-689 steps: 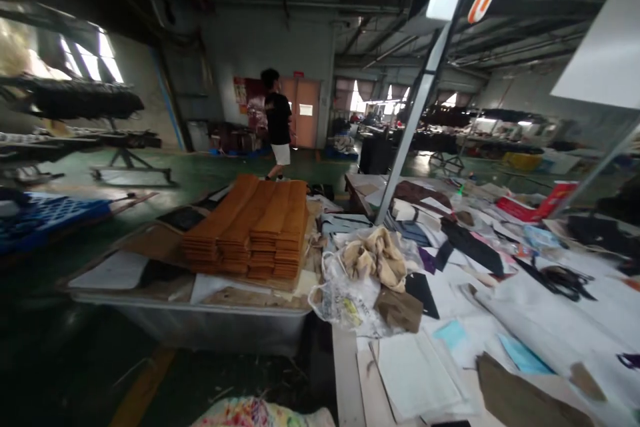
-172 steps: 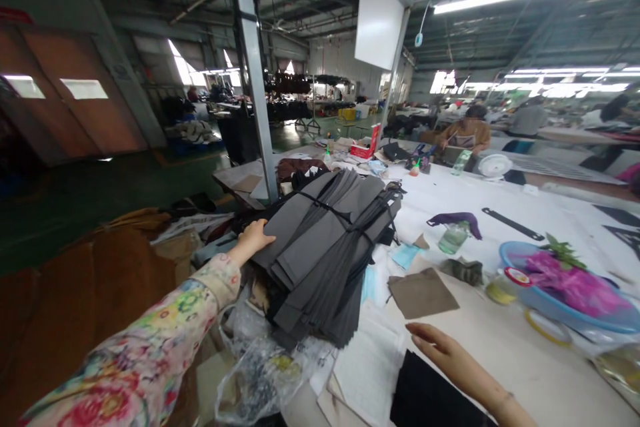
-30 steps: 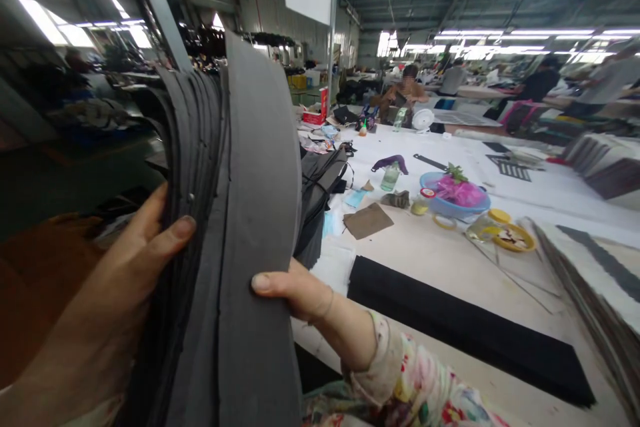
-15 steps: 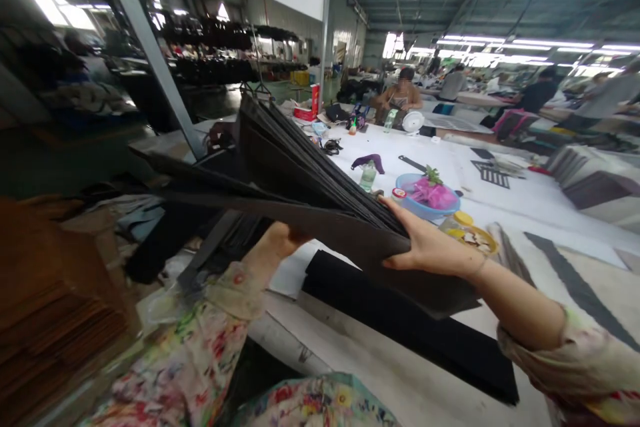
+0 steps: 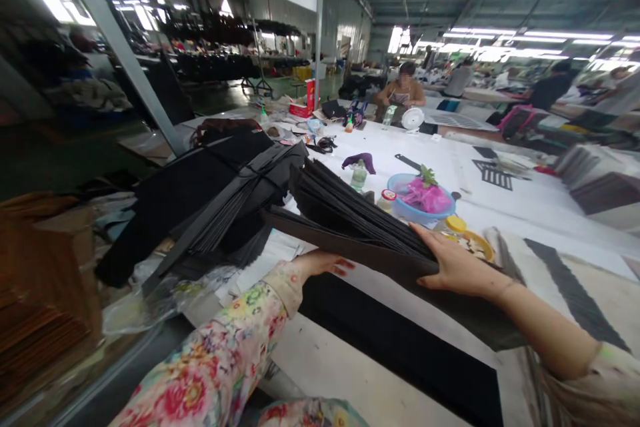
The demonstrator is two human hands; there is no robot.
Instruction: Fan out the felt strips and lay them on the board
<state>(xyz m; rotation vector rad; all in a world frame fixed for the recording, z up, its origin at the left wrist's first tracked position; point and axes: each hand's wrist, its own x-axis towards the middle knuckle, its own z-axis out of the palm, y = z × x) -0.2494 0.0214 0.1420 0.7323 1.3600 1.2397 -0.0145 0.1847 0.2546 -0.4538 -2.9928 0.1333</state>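
Note:
I hold a thick stack of dark grey sheets [image 5: 350, 223] flat and low over the white table [image 5: 520, 203]. My right hand [image 5: 453, 267] grips its near edge, thumb underneath and fingers on top. Beneath the stack's left side is my left hand [image 5: 325, 261], fingers curled against the bottom sheet. Under the stack, a long black strip [image 5: 400, 343] lies on the table. A tied bundle of the same grey sheets [image 5: 220, 207] rests to the left.
A blue basin with pink stuff [image 5: 423, 197], a small bottle [image 5: 358, 177] and yellow tape rolls [image 5: 473, 243] stand behind the stack. Brown sheets [image 5: 45, 293] are piled at the far left. A metal post [image 5: 120, 53] rises there. People sit at tables farther back.
The stack has come down from a raised, fanned tilt to a flatter, lower position near the table. My left hand has shifted under it toward the near edge.

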